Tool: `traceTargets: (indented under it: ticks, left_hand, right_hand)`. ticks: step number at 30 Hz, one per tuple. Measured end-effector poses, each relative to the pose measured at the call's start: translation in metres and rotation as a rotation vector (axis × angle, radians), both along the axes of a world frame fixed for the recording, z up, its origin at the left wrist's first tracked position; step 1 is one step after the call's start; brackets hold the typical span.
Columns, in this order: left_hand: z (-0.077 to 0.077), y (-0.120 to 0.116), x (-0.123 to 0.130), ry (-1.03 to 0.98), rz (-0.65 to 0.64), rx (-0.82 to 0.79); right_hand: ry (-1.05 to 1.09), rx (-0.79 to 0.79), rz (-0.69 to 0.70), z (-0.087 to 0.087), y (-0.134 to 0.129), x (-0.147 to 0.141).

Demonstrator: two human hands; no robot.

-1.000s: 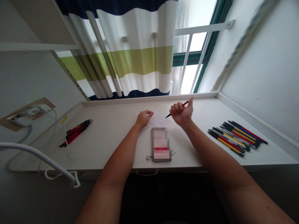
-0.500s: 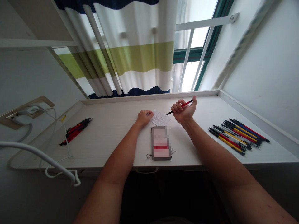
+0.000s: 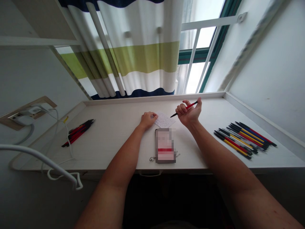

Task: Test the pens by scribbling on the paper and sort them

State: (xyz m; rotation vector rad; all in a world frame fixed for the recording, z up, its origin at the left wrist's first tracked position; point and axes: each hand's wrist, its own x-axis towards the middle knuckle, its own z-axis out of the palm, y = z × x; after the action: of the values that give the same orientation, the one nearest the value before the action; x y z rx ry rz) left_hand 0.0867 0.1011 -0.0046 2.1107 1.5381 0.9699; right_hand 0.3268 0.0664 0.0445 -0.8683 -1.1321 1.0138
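The curled right hand [image 3: 188, 114] had shifted its grip on a red-and-black plastic pen [image 3: 190, 107], while the loosely open left hand [image 3: 148, 120] touched a white handwritten paper slip [image 3: 165, 120].

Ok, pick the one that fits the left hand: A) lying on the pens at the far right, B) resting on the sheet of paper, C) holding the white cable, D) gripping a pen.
B: the left hand rests with its fingers on the edge of the handwritten sheet of paper, while the pen is in the right hand.
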Motion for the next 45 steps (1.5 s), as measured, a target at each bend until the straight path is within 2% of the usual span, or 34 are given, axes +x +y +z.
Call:
traceTargets:
  ticks: [6, 10, 18, 22, 28, 30, 32, 35, 39, 45]
  left_hand:
    - [0.002, -0.002, 0.000, 0.024, -0.008, -0.003]
    - [0.003, -0.003, 0.001, 0.008, -0.002, -0.017]
    - [0.002, -0.003, 0.002, 0.020, -0.002, -0.017]
    - [0.002, -0.003, 0.002, 0.084, -0.003, -0.023]
    - [0.007, -0.007, 0.003, 0.211, 0.004, -0.056]
    - [0.011, -0.009, 0.004, 0.212, 0.038, -0.030]
    - [0.014, -0.011, 0.004, 0.198, 0.063, 0.027]
    - [0.015, -0.014, 0.003, 0.232, 0.037, 0.060]
    - [0.013, -0.015, 0.002, 0.363, -0.084, -0.043]
    - [0.013, -0.015, 0.001, 0.407, -0.115, -0.107]
  right_hand:
    - [-0.064, 0.032, 0.021, 0.000, -0.002, -0.002]
    - [0.016, 0.042, 0.049, -0.002, -0.002, 0.000]
    - [0.133, 0.026, 0.003, -0.003, 0.006, 0.003]
    - [0.178, -0.093, 0.061, -0.003, 0.007, -0.002]
    - [0.007, -0.371, 0.162, -0.005, -0.009, -0.009]
    - [-0.021, -0.369, 0.111, -0.006, -0.009, -0.011]
    - [-0.082, -0.332, -0.008, -0.009, -0.006, -0.013]
    - [-0.224, -0.259, -0.135, -0.016, -0.001, -0.013]
    - [-0.355, -0.180, -0.111, -0.023, 0.004, -0.011]
    - [-0.585, -0.087, -0.302, -0.036, 0.019, -0.006]
